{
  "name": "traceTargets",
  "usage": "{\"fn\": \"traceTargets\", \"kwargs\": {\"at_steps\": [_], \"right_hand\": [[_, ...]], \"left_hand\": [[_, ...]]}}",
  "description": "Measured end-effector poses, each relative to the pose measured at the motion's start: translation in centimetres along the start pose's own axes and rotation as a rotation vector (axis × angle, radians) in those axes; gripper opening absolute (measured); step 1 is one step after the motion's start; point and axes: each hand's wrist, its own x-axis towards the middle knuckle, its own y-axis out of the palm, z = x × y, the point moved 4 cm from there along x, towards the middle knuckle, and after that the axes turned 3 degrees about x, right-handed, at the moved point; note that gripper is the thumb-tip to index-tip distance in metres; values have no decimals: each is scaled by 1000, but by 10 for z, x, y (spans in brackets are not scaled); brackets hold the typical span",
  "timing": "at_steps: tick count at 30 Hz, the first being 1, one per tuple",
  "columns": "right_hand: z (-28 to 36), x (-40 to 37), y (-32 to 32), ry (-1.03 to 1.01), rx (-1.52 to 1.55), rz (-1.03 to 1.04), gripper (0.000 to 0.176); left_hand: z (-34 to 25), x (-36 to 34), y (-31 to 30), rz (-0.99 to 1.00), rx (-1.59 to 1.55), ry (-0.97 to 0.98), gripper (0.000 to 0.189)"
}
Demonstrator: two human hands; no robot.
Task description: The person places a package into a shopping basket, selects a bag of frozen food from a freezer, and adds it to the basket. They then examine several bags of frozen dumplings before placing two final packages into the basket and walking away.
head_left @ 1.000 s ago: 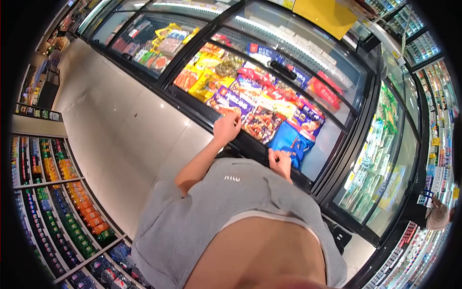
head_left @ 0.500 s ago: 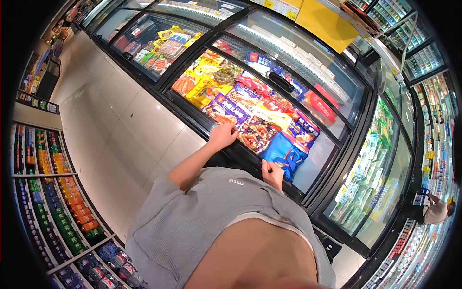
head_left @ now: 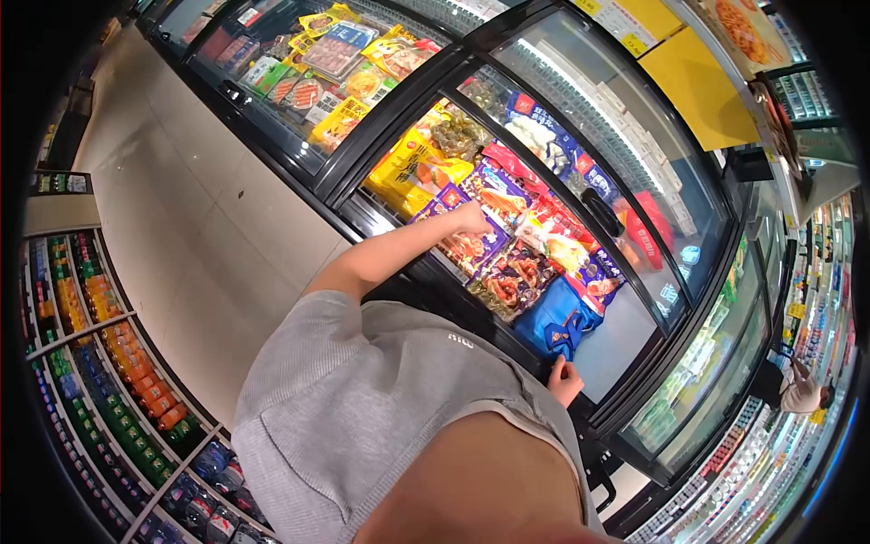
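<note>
At the near rim of the open freezer, the shopper's right hand stays curled against a blue bag. The left hand, at the rim a second ago, has stretched deeper, fingers bunched on a purple packet. The sorting now appears to have reached the stock itself.

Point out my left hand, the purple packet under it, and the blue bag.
left hand [head_left: 471,218], head view, on the knuckles.
purple packet [head_left: 478,248], head view, on its front.
blue bag [head_left: 546,325], head view, on its front.
</note>
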Motion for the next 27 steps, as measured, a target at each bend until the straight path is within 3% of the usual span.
{"fn": "traceTargets", "kwargs": {"at_steps": [4, 8, 12, 16, 18, 21, 24, 25, 27], "right_hand": [[13, -1, -7, 83, -52, -41, 36], [11, -3, -8, 91, -67, -298, 38], [21, 12, 7, 99, -114, -289, 38], [44, 37, 62, 316, 155, 7, 33], [55, 51, 102, 275, 153, 171, 33], [110, 85, 159, 121, 150, 365, 34], [125, 121, 231, 139, 139, 602, 29], [135, 130, 256, 86, 198, 620, 27], [153, 144, 314, 80, 278, 690, 27]], "left_hand": [[43, 59, -23, -70, -676, -288, 13], [75, 91, -26, -177, -652, -305, 13], [120, 91, -34, -278, -603, -517, 17], [187, 101, -54, -423, -436, -742, 23], [206, 99, -61, -596, -503, -834, 30], [212, 93, -74, -675, -681, -964, 38], [205, 71, -86, -651, -736, -949, 44], [239, 88, -76, -757, -959, -972, 47], [241, 92, -78, -816, -1075, -974, 47]]}}
